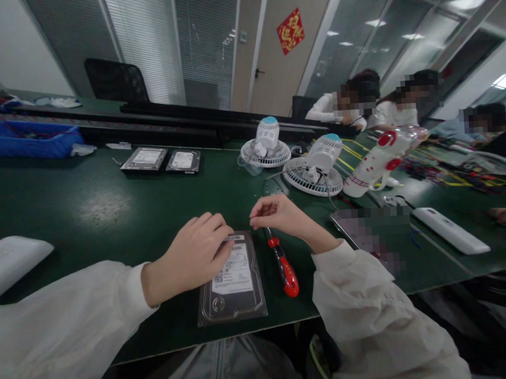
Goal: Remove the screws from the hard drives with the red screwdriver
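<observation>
A hard drive (236, 296) lies label up near the table's front edge. Over its upper left part is my left hand (200, 244), palm down, the fingers curled in and their undersides hidden; whether it presses on the drive I cannot tell. To the right of the drive rests a screwdriver (286, 270) with a red and black handle, its shaft pointing away from me. Above the shaft end hovers my right hand (275, 214), thumb and fingertips pinched together; anything between them is too small to make out.
Two more hard drives (146, 159) (183, 161) lie farther back. White fans (267, 145) (314, 171) rest face down, beside a white and red bottle (369, 165). A phone (358, 229) and white power strip (450, 230) are right; a blue bin (27, 140) stands left. Several people sit beyond.
</observation>
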`<state>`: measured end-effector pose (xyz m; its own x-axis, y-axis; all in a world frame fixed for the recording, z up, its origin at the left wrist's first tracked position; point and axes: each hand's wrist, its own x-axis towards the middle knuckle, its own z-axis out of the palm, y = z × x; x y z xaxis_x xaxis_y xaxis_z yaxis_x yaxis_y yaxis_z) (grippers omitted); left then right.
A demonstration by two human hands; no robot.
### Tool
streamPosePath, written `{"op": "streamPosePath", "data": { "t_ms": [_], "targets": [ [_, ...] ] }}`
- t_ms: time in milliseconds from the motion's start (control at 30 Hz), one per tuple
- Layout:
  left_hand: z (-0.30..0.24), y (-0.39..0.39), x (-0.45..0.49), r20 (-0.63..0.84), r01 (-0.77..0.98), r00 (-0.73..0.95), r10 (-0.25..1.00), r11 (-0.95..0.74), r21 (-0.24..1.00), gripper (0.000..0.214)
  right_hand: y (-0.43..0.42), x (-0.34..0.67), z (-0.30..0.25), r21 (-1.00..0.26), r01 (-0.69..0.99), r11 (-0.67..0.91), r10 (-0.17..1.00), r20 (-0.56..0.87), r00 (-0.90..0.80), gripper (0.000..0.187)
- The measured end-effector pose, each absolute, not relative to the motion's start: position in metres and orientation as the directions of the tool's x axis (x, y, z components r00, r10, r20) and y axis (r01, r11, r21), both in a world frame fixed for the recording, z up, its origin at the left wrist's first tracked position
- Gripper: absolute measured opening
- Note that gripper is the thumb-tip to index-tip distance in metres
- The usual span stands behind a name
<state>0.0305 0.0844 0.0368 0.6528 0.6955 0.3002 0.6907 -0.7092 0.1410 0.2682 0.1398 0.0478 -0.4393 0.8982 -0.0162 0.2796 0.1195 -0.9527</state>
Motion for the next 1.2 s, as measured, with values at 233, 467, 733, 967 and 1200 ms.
{"op": "streamPosePath", "data": {
  "t_ms": [233,467,733,967,1200],
  "targets": [
    [0.036,0.085,0.030,0.309,0.686,0.657,0.687,-0.716,0.134,0.030,0.138,0.268,0.051,-0.956,0.283,0.081,0.882,-0.063,-0.466,0.028],
    [0.034,0.085,0.029,0.326,0.675,0.660,0.677,-0.725,0.138,0.030,0.138,0.271,0.053,-0.956,0.290,0.036,0.867,-0.114,-0.485,0.030],
    [0.034,0.085,0.030,0.317,0.680,0.660,0.681,-0.721,0.135,0.030,0.141,0.273,0.050,-0.953,0.302,-0.001,0.860,-0.155,-0.487,0.033],
    [0.035,0.085,0.030,0.326,0.680,0.660,0.677,-0.722,0.123,0.031,0.143,0.270,0.044,-0.942,0.334,-0.047,0.845,-0.215,-0.489,0.028],
    [0.033,0.086,0.029,0.336,0.677,0.663,0.669,-0.727,0.114,0.034,0.144,0.269,0.042,-0.934,0.353,-0.062,0.847,-0.236,-0.476,0.022]
  ]
}}
